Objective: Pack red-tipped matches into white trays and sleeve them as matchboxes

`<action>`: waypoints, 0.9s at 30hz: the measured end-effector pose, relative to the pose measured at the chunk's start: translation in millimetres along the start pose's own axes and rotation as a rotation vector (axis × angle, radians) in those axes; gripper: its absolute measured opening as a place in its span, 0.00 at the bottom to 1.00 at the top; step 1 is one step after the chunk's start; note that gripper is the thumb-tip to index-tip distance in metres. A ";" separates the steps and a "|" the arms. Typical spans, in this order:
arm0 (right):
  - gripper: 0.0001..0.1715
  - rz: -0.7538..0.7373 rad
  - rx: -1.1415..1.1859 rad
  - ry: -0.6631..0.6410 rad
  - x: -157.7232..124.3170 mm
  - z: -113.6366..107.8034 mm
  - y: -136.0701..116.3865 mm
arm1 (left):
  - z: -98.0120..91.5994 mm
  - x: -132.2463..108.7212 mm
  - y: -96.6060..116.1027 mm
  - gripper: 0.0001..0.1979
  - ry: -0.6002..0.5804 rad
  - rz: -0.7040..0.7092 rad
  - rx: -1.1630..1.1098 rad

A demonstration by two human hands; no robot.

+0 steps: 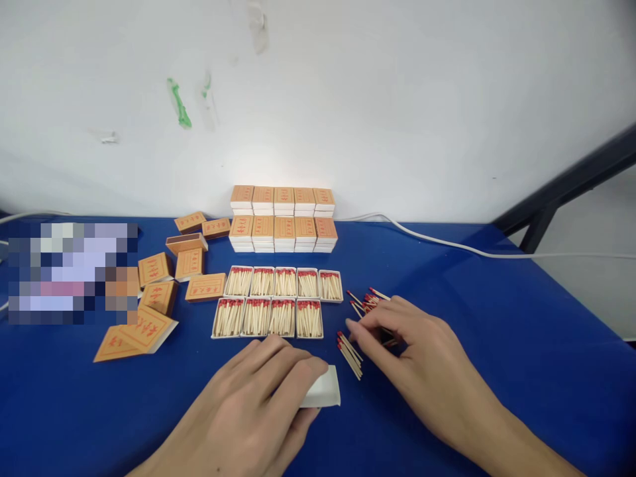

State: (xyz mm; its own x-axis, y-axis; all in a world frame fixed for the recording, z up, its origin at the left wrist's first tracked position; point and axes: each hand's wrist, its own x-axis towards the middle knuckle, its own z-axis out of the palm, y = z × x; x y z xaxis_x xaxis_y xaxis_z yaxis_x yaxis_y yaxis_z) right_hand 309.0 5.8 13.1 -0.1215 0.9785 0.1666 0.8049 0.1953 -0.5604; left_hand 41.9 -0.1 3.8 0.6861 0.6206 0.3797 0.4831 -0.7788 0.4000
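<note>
Ahead, filled trays [278, 301] front left hand [263, 397] gripping white tray [325, 389], right hand [397, 338] spread over matches [350, 354].

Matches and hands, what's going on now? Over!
Left hand shut on white tray. Right hand open, fingertips at loose matches. Filled trays just beyond, not blocking.

Red-tipped matches [350, 354], orange boxes [283, 227], blue tablecloth [497, 318].

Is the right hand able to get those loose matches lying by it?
Probably yes. The right hand lies among the loose matches, its fingers right beside them, with nothing in between. The left hand holds a white tray off to the side.
</note>
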 end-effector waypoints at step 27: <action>0.05 0.022 -0.126 0.092 1.1 -11.6 11.2 | -5.6 0.8 1.1 0.10 0.008 0.016 0.033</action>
State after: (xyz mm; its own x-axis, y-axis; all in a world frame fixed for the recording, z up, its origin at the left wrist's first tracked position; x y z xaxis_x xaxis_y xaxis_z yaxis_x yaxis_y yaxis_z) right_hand 324.6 8.3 16.5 -0.0539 0.9713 0.2318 0.8741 0.1581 -0.4593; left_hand 40.0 0.1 9.2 0.6895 0.6085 0.3929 0.4896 -0.7913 0.3663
